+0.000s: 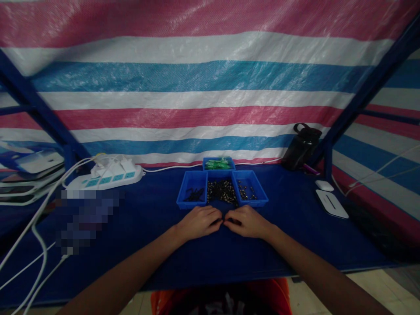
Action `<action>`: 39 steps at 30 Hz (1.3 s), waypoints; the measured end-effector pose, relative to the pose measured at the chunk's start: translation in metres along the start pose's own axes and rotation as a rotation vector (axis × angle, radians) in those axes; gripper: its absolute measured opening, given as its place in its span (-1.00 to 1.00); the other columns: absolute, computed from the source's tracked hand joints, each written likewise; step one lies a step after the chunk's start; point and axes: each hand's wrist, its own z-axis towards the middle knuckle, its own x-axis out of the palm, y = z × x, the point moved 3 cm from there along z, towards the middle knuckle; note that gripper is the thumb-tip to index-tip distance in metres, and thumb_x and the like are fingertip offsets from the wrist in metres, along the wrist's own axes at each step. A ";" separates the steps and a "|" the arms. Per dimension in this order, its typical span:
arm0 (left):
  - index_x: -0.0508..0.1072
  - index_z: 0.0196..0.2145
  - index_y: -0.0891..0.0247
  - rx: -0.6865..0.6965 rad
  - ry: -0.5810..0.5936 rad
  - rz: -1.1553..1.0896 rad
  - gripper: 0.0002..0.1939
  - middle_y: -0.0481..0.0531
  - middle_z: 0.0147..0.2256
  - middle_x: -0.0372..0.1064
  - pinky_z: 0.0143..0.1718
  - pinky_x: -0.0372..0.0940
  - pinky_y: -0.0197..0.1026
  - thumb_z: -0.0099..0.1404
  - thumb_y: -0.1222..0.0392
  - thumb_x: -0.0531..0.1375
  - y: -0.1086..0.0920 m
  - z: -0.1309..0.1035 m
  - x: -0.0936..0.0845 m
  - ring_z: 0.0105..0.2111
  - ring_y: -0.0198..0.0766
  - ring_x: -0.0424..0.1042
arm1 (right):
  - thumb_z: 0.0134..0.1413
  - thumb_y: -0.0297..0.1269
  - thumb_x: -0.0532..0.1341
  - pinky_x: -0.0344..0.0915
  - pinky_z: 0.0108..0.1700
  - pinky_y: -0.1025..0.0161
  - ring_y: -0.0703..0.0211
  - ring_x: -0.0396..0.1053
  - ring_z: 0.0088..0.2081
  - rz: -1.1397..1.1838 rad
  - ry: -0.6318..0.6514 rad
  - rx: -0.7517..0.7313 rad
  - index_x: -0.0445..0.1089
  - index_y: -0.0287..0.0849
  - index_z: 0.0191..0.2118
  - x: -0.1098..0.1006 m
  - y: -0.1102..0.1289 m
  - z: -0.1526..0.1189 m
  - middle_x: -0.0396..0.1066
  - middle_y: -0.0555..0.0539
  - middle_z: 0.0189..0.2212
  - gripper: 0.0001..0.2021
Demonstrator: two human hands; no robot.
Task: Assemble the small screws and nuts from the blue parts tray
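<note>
My left hand and my right hand meet fingertip to fingertip just in front of the blue bins. Both have thumb and fingers pinched together; whatever sits between them is too small and dark to make out. Behind my left hand, the left blue bin holds some thin black pieces. The middle bin is full of small black and brass-coloured metal parts. Near my right hand, the right blue bin contains a few similar small metal parts. Green packets fill a bin at the back.
A white power strip with plugs and cables lies left, beside stacked devices. A black bottle stands back right. A white slotted device and a small white object lie right. Blue frame posts flank the blue table.
</note>
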 end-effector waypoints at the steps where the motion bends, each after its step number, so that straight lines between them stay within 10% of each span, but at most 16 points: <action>1: 0.35 -0.29 0.26 -0.003 0.002 0.019 -0.90 -0.02 -0.33 0.39 -0.30 0.26 -0.32 0.35 0.22 0.07 0.000 0.000 0.001 -0.31 -0.32 0.41 | 0.23 -0.24 0.11 0.13 -0.42 0.37 0.28 0.39 -0.50 0.008 -0.014 -0.002 0.40 -0.17 -0.27 0.000 0.001 0.000 0.46 0.01 -0.51 -0.83; 39: 0.39 -0.21 0.26 0.063 -0.047 0.163 -0.75 0.00 -0.38 0.44 -0.40 0.26 -0.31 0.44 0.18 -0.06 -0.005 -0.002 0.000 -0.38 -0.30 0.45 | 0.22 -0.29 0.09 0.05 -0.45 0.35 0.28 0.35 -0.51 -0.055 0.098 0.026 0.32 -0.19 -0.38 -0.001 0.003 0.001 0.42 0.01 -0.54 -0.83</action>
